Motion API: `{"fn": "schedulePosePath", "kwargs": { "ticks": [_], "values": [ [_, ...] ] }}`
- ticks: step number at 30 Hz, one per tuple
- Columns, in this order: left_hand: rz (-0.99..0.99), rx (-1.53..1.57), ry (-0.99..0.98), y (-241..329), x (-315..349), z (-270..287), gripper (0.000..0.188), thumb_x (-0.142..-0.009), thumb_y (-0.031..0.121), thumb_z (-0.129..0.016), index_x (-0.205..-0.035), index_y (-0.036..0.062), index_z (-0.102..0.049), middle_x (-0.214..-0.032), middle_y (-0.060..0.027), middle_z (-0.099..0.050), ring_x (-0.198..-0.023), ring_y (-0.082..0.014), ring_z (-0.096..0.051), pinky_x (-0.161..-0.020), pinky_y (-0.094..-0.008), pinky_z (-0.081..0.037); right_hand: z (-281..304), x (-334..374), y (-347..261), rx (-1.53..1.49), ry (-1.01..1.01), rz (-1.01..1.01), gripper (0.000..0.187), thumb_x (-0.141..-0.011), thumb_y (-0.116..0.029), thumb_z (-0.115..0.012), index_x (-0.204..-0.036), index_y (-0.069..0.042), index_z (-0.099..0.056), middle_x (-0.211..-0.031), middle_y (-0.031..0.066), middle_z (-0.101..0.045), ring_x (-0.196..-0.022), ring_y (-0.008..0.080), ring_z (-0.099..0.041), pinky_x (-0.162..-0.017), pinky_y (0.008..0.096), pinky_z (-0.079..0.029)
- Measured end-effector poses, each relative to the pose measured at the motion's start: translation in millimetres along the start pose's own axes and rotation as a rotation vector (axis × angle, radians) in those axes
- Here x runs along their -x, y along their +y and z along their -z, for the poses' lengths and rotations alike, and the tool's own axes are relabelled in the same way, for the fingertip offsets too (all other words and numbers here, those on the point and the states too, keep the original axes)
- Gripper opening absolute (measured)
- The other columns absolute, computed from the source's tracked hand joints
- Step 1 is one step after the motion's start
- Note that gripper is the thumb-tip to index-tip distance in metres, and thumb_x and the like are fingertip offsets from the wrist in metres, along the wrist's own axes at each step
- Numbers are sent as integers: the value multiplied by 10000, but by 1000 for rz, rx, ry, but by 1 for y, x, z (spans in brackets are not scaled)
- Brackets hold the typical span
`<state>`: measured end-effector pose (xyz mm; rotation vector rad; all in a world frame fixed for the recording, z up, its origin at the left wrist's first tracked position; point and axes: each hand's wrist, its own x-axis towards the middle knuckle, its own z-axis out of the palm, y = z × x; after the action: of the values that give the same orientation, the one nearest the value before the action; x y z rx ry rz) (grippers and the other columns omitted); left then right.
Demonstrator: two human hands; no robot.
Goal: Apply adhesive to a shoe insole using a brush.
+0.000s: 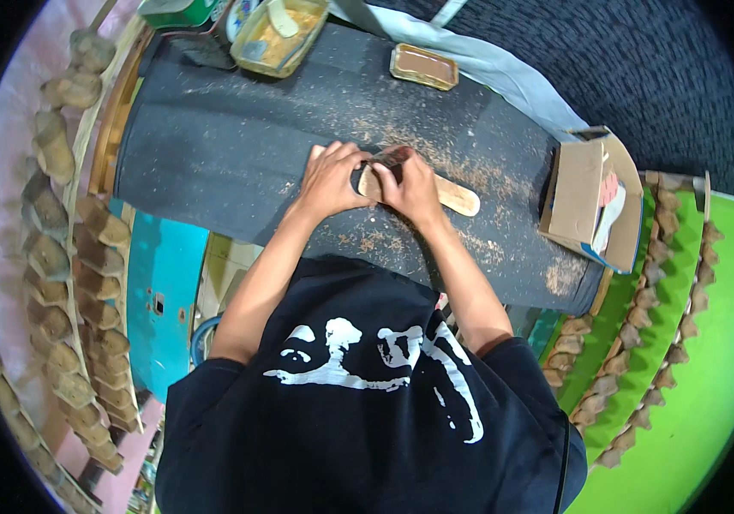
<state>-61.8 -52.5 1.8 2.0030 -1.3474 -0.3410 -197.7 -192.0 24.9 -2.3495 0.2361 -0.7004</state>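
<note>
A long, tan, sole-shaped piece (458, 199) with a rounded end lies on the dark worktable, running rightward from under my hands. My left hand (330, 180) is closed around its left end, thumb toward me and fingers on the far side. My right hand (411, 187) bends over the middle of the piece, its fingers curled on a dark brown thing (393, 156) at the far edge. What that thing is stays mostly hidden by the fingers. Brown shavings (401, 135) are scattered around both hands.
At the far left stands a yellowish tub (251, 62) with a spatula in orange-brown paste. A small brown-filled tray (423, 68) sits at the far edge. An open cardboard box (574, 190) stands at right. Racks of shoe lasts (56, 154) line both sides.
</note>
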Motion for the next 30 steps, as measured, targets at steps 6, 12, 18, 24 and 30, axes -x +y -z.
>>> {"fn": "schedulePosePath", "kwargs": {
  "ticks": [6, 12, 18, 24, 30],
  "values": [
    [-67, 8, 50, 2, 2, -4, 652, -547, 312, -943, -1152, 174, -743, -930, -6, -600, -988, -238, -604, -868, -393, -394, 4, 32, -12, -28, -1, -90, 159, -870, -28, -741, -984, 19, -639, -903, 200, -684, -864, 400, -699, -774, 449, -569],
    [18, -52, -59, 12, 0, 4, 704, -487, 328, -1002, -1130, 187, -751, -950, 16, -625, -1009, -214, -599, -901, -385, -383, 62, 101, 27, 196, 452, -538, 185, -927, -112, -769, -1018, 37, -707, -927, 251, -737, -850, 420, -732, -754, 462, -580],
    [-68, -63, -60, 17, -1, 0, 733, -494, 323, -1008, -1137, 132, -714, -990, -9, -623, -1018, -228, -604, -901, -402, -390, 58, 95, 22, 334, 452, -454, 168, -923, -54, -725, -1045, 4, -625, -927, 209, -689, -831, 412, -703, -734, 464, -573],
    [-90, -158, -102, 30, -9, 2, 968, -521, 336, -997, -1396, 133, -637, -1246, -72, -615, -1210, -293, -559, -993, -468, -399, 5, 74, -10, -8, 219, -192, 344, -803, 79, -694, -1112, -49, -613, -1013, 172, -692, -965, 397, -696, -845, 476, -572],
    [-130, -164, -173, 26, -13, -14, 924, -557, 435, -981, -1382, 131, -695, -1314, -62, -604, -1247, -287, -528, -1061, -460, -380, 40, 83, -14, -29, 14, -221, 427, -777, 129, -640, -1166, -48, -628, -1101, 164, -708, -1012, 376, -710, -922, 445, -591]
  ]
}}
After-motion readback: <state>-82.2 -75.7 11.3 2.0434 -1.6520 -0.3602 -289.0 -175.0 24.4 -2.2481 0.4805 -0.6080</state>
